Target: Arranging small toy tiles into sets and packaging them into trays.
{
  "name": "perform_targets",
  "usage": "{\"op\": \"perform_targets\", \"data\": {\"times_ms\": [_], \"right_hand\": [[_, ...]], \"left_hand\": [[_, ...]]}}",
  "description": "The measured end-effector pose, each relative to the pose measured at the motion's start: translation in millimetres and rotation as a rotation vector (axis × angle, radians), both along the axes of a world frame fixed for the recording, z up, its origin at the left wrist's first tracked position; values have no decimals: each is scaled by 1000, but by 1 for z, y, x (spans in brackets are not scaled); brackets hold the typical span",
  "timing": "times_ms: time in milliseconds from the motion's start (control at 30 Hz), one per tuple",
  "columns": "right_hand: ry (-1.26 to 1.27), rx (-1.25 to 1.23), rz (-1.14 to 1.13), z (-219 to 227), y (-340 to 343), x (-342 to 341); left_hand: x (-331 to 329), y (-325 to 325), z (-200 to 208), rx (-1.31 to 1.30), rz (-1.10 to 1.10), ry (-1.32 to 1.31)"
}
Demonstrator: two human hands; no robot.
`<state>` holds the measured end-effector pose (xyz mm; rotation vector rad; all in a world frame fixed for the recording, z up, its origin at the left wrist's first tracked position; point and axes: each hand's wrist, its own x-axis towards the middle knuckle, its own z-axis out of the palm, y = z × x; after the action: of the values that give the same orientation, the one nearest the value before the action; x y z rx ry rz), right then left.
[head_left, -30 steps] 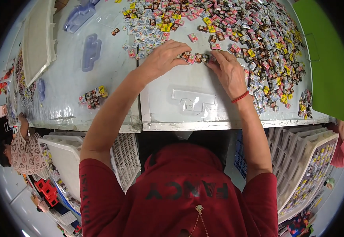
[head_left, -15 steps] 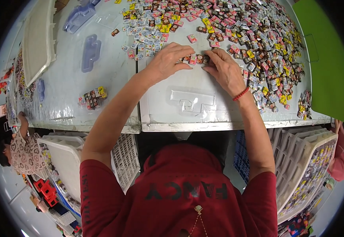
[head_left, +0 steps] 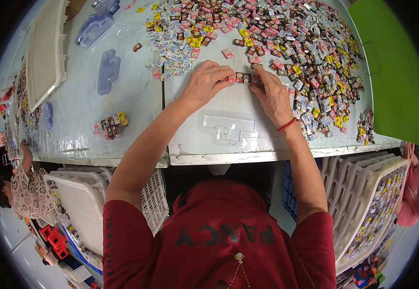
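Two ends of box row point(head_left: 242, 78): pinched by left hand point(head_left: 203, 86) and right hand point(head_left: 273, 96)
Bench point(head_left: 190, 140): clear tray point(head_left: 229, 127) near edge

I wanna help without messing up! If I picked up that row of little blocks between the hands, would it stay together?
The row of little blocks may come apart, since it looks made of separate pieces. Each piece is probably light, being tiny beside the right hand. The blocks probably won't roll, because they look flat-sided.
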<state>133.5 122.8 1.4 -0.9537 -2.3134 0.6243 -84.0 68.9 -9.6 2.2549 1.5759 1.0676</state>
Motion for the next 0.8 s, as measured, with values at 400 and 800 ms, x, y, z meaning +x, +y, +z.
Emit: {"op": "perform_targets", "data": {"times_ms": [400, 800], "right_hand": [[-75, 139, 22, -3, -6, 19], [-17, 216, -51, -3, -26, 13]], "left_hand": [[10, -7, 1, 132, 34, 36], [13, -5, 5, 70, 94, 24]]}}
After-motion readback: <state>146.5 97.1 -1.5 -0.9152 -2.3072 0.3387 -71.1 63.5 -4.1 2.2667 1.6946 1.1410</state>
